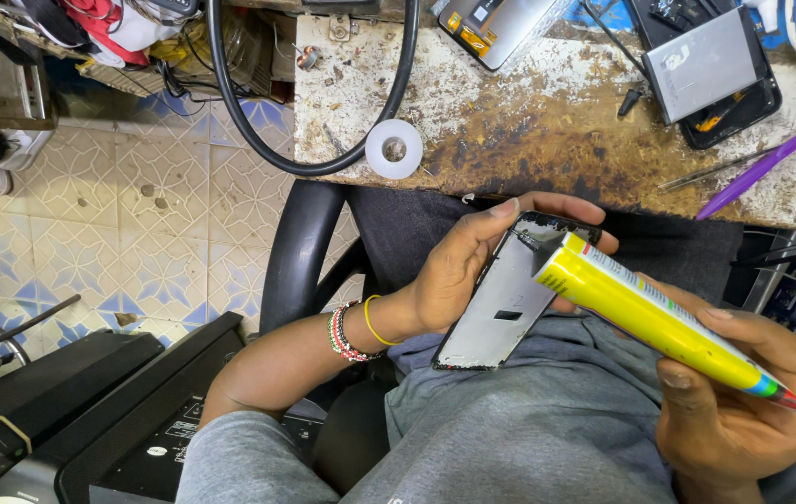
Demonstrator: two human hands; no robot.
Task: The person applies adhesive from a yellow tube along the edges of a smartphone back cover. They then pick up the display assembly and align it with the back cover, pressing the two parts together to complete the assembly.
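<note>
My left hand [458, 266] grips a phone frame [500, 303] with a black rim and a pale grey inner face, held over my lap. My right hand [743, 392] holds a yellow glue tube [645, 313], its dark nozzle touching the upper edge of the frame. Bead bracelets and a yellow band circle my left wrist.
A worn, stained workbench [528, 121] lies ahead with a white tape roll [394, 148], a black cable loop [267, 140], a purple pry tool [771, 159], tweezers [711, 173], a dismantled phone [711, 65] and another screen part [491, 23]. Black chair arm [300, 247] at left; tiled floor [136, 215] and black equipment [90, 411] lower left.
</note>
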